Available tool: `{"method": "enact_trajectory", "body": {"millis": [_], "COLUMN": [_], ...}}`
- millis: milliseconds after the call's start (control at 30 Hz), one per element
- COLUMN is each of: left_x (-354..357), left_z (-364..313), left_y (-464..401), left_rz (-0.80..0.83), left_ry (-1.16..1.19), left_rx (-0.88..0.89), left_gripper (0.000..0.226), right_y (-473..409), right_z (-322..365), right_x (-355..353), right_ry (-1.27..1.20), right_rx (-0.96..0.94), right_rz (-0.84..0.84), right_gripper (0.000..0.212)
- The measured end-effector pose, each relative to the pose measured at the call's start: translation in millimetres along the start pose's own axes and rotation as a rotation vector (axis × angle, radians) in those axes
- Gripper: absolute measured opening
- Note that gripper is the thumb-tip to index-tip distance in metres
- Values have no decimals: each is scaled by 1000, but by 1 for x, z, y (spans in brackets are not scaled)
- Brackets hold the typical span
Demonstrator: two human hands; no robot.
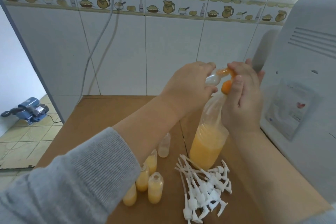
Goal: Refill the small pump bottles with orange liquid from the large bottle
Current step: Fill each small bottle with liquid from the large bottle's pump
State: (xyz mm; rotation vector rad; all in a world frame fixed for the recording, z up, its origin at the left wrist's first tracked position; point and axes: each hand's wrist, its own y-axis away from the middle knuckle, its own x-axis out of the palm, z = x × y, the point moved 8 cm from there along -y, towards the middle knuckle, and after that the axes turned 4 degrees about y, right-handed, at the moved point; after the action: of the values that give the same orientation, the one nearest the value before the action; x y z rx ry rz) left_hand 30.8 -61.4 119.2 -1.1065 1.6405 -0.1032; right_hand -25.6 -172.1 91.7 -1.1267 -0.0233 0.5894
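My left hand [189, 83] holds a small clear bottle [214, 79] tilted, its mouth pointing right. My right hand [243, 94] grips the crumpled neck of the large bottle [207, 145], which stands on the table about half full of orange liquid. An orange spout [227, 87] on the large bottle's top meets the small bottle's mouth, and some orange liquid shows inside the small bottle's neck. Several filled small bottles [154, 187] stand at the lower middle, with one empty small bottle [164, 144] behind them.
A pile of white pump heads [205, 187] lies in front of the large bottle on the brown table [112, 112]. A big white appliance [305, 71] stands at the right. Cables [101, 42] hang on the tiled wall. A blue pump [27, 110] sits on the floor at left.
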Motion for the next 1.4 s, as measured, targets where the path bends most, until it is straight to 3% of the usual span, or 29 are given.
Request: {"method": "enact_trajectory", "body": {"millis": [867, 1033, 1400], "left_x": [-5, 2, -6], "left_z": [7, 6, 12], "left_y": [-4, -2, -5], "left_rz": [-10, -16, 21], "left_ry": [47, 66, 61], "left_rx": [-18, -17, -83], "left_gripper": [33, 33, 41], "right_y": [-5, 6, -4], "right_z": [8, 4, 15], "right_x": [0, 3, -1], "right_ry": [48, 150, 265], "right_rx": [-18, -18, -12], "right_rz": [3, -20, 165], "right_gripper": [41, 37, 50]}}
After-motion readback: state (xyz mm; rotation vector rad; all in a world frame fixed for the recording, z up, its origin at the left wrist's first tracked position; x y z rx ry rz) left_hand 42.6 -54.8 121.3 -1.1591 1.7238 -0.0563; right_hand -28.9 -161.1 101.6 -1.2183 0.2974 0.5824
